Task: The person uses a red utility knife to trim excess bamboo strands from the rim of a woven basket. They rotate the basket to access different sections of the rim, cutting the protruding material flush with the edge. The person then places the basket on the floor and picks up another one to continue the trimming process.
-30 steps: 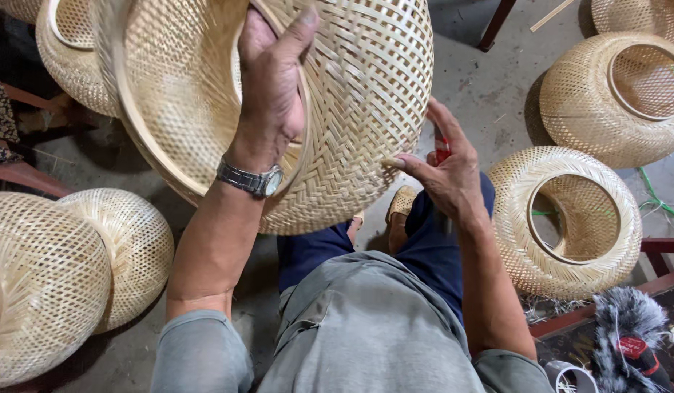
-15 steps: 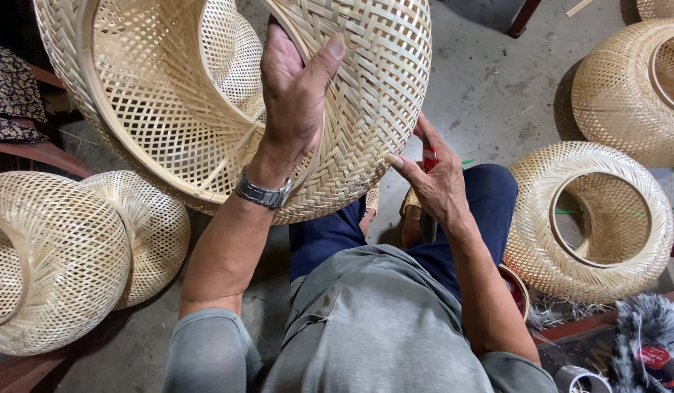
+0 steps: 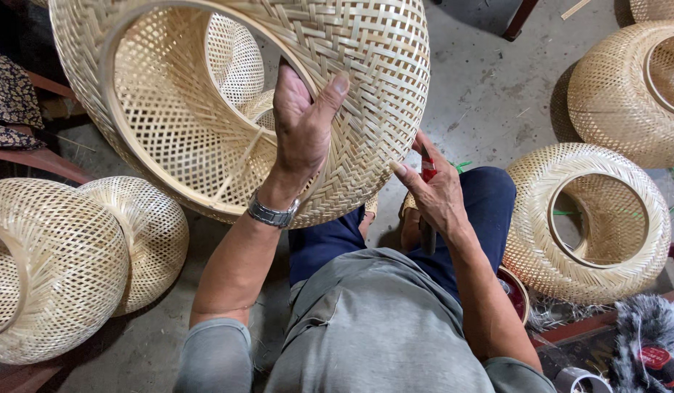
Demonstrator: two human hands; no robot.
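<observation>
So the big woven bamboo shade (image 3: 279,94) is held up in the air over the person's lap, tipped so its round opening faces up and to the left, and you can see right through the open weave to the inside. The left hand (image 3: 302,124) has it by the rim, thumb out on the outside weave and the fingers curled over the ring into the opening, so that hand is clamped on the shade. There's a metal wristwatch (image 3: 273,214) on that wrist. The right hand (image 3: 433,191) sits lower, at the shade's bottom right edge, with the thumb touching the weave; the fingers are loosely curled around something reddish I can't make out, so I can't tell how tight that hand is.

Below are dark blue trousers (image 3: 482,211) and a grey shirt (image 3: 381,327). More finished shades sit on the concrete floor (image 3: 490,87): two nested ones on the left (image 3: 68,255), one just right of the knee (image 3: 592,218) with its opening facing up, and another at the upper right (image 3: 632,87).
</observation>
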